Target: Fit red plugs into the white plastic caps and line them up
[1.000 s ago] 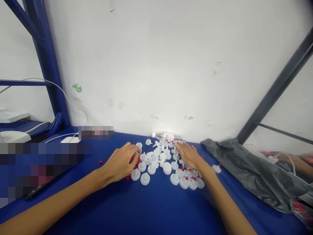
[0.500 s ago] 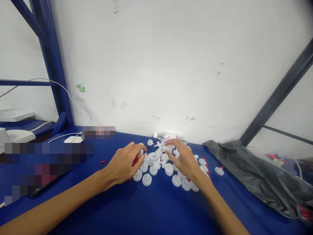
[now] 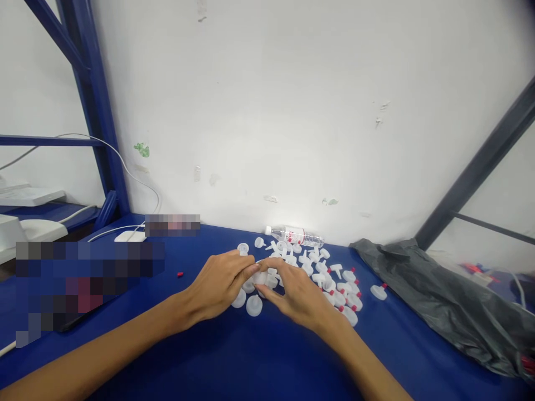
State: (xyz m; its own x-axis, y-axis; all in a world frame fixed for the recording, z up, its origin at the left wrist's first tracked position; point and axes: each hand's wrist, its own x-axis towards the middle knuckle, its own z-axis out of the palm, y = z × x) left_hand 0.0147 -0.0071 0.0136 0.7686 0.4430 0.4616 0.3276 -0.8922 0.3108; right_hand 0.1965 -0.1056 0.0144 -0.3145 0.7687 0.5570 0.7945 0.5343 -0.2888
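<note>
Between the fingertips of my right hand is a translucent white nozzle cap, gripped by thumb and fingers. My left hand is closed in a pinch at the cap's left side; whatever lies in its fingertips is hidden. White nozzle caps without red tips lie around and behind both hands, such as one cap in front of them. To the right, several nozzle caps carry small red tips. A single loose red tip rests left of my left hand.
A clear plastic bottle lies against the wall behind the caps. Dark grey plastic sheeting covers the right side of the blue table. A white box with cables sits at the back left, near a blue metal frame.
My right hand has moved left with the nozzle cap, and my left hand has shifted slightly right, so their fingertips now meet. More capped pieces at the right are uncovered. The view has shifted slightly.
</note>
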